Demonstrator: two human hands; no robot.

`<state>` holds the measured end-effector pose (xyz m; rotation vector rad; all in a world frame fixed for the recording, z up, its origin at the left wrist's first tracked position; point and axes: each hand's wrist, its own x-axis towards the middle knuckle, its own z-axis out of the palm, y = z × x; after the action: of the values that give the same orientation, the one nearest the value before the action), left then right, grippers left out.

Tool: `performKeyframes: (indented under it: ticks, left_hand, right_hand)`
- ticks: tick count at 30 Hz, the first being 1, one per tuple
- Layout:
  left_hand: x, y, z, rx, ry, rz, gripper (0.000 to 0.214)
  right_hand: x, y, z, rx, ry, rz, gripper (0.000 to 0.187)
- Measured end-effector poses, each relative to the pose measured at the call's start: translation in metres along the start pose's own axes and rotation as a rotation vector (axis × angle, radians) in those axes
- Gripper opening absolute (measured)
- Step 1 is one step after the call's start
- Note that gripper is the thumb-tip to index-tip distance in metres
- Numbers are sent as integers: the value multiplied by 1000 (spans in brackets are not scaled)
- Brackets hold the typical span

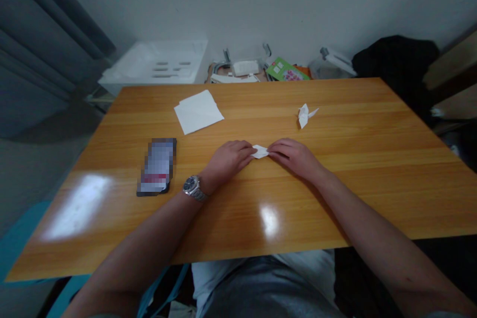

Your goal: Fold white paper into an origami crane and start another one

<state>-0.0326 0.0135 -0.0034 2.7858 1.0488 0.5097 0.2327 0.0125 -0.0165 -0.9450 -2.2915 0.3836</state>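
Observation:
A small folded piece of white paper (260, 152) lies between my two hands, low over the middle of the table. My left hand (231, 158), with a metal watch (194, 188) at its wrist, pinches the paper's left end. On the other side, the fingertips of my right hand (294, 157) are closed on its right end. Both ends of the paper are partly hidden by fingers. Farther back to the right rests a folded white paper crane (304, 116). Several white paper sheets (199, 112) lie stacked at the back left.
A phone (157, 167) with a blurred screen lies on the wooden table (357, 134), left of my hands. Beyond the far edge are a white foam box (167, 62), a green packet (286, 69) and a clear container (331, 63). A dark bundle (395, 57) sits at the back right.

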Motion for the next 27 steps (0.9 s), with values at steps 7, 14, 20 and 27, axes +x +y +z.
performKeyframes:
  ticks: [7, 14, 20, 27]
  left_hand:
    - [2, 1, 1, -26, 33, -72, 28]
    - [1, 2, -2, -43, 163, -121, 28]
    - [2, 3, -3, -69, 277, -104, 32]
    - [1, 0, 2, -74, 147, 54, 27]
  right_hand:
    - [2, -6, -1, 18, -11, 30, 14]
    - [3, -11, 1, 104, 78, 153, 15]
    - [3, -9, 5, 175, 136, 307, 18]
    - [3, -4, 4, 87, 114, 349, 19]
